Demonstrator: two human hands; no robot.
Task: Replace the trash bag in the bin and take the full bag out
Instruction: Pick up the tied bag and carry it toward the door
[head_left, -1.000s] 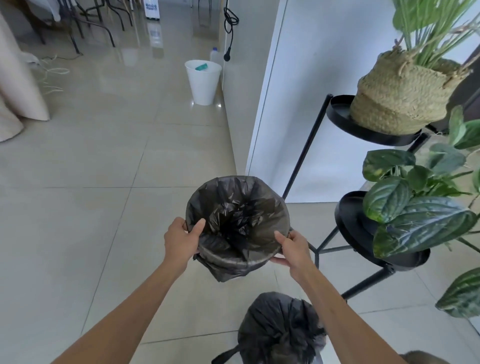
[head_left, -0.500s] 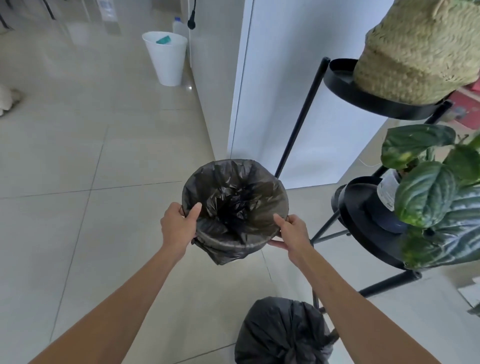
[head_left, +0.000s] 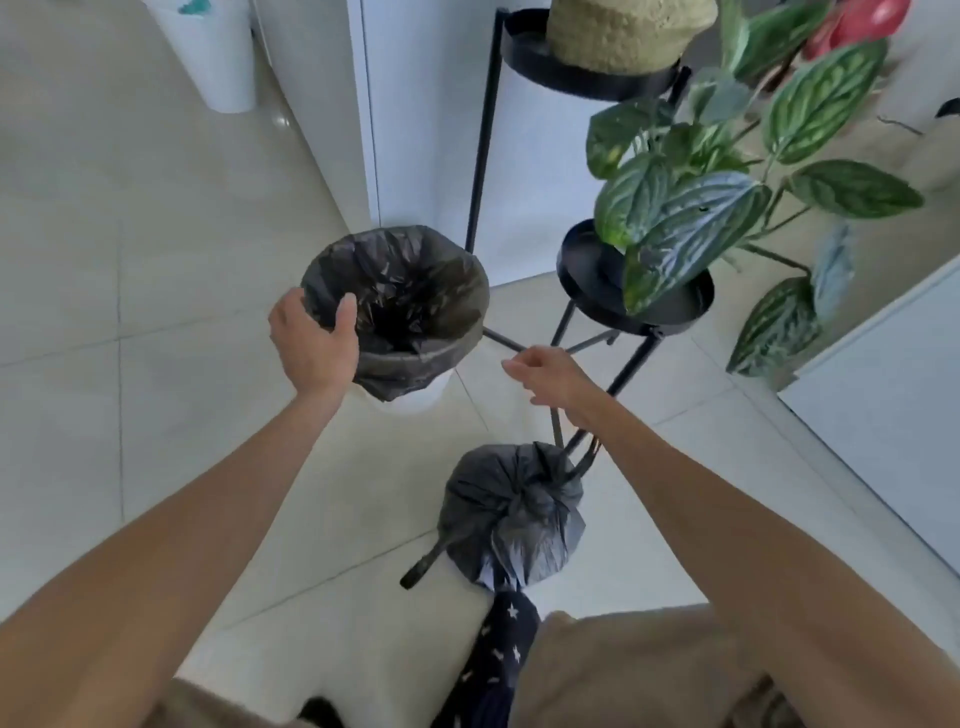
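A small white bin (head_left: 415, 397) stands on the tiled floor, lined with a fresh black trash bag (head_left: 410, 291) folded over its rim. My left hand (head_left: 314, 343) grips the bag-covered rim on the left, thumb inside. My right hand (head_left: 553, 379) hovers open to the right of the bin, touching nothing. The full black bag (head_left: 511, 512), tied at the top, lies on the floor near my legs, below my right forearm.
A black metal plant stand (head_left: 634, 306) with leafy plants and a woven basket pot (head_left: 623, 31) stands right beside the bin. A white wall corner (head_left: 415, 130) is behind it. Another white bin (head_left: 208, 57) sits far left. Open floor lies to the left.
My right hand has let go of the bin rim and pulled back to the right. The bin now rests on the floor. The view has tilted down, showing the full bag.
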